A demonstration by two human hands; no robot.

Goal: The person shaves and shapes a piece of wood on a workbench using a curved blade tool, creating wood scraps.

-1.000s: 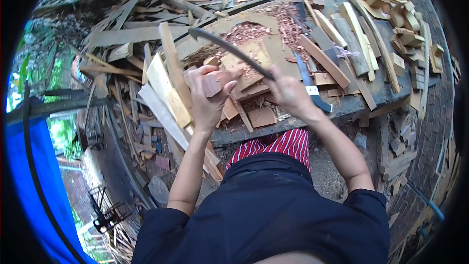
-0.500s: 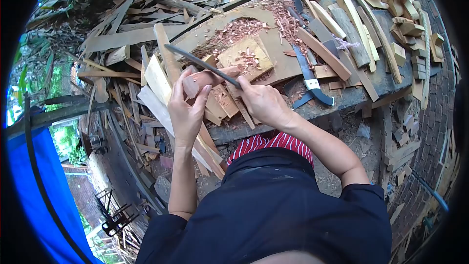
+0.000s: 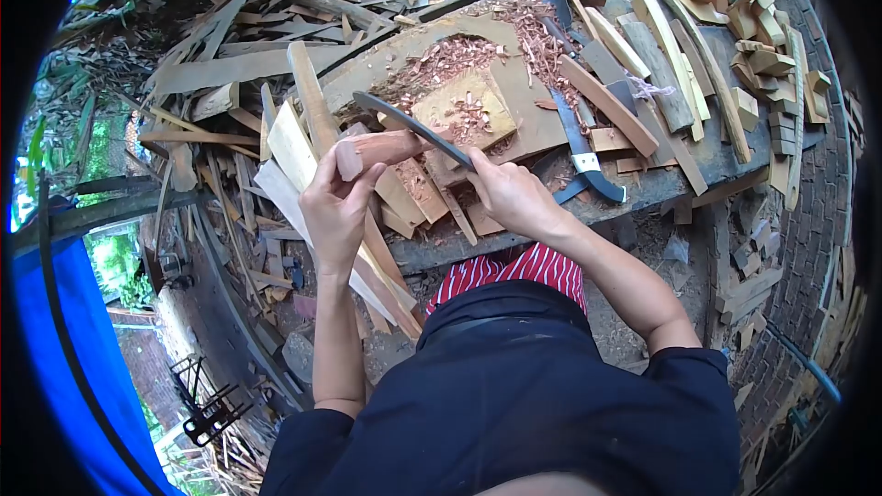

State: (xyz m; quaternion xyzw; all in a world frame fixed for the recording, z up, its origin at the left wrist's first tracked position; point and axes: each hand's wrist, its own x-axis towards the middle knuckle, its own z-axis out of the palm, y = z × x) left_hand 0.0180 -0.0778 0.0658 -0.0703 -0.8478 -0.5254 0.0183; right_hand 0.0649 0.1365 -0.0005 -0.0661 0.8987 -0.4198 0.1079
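Observation:
My left hand (image 3: 336,207) grips a reddish-brown carved wooden piece (image 3: 378,149) by its blunt left end, fingers and thumb pinched round it. My right hand (image 3: 514,195) is closed round the near end of a long dark blade or file (image 3: 412,125), whose handle is hidden in the fist. The blade crosses over the right part of the wooden piece, its far end pointing up and left. Beyond them a yellowish wood block (image 3: 467,110) carries reddish shavings (image 3: 470,121). A knife with a black and white handle (image 3: 599,176) lies right of my right hand.
Wood strips (image 3: 610,103) lie across the right of the workbench (image 3: 432,252). Small cut blocks (image 3: 759,55) are stacked at the far right. Scrap wood (image 3: 230,73) heaps behind and left. Slanting boards (image 3: 292,204) lean near my left forearm. A blue tarp (image 3: 78,358) hangs at left.
The dark blade has shifted left and slightly down along the wooden piece. The wooden piece is now turned more sideways, and my left hand has moved slightly left and down.

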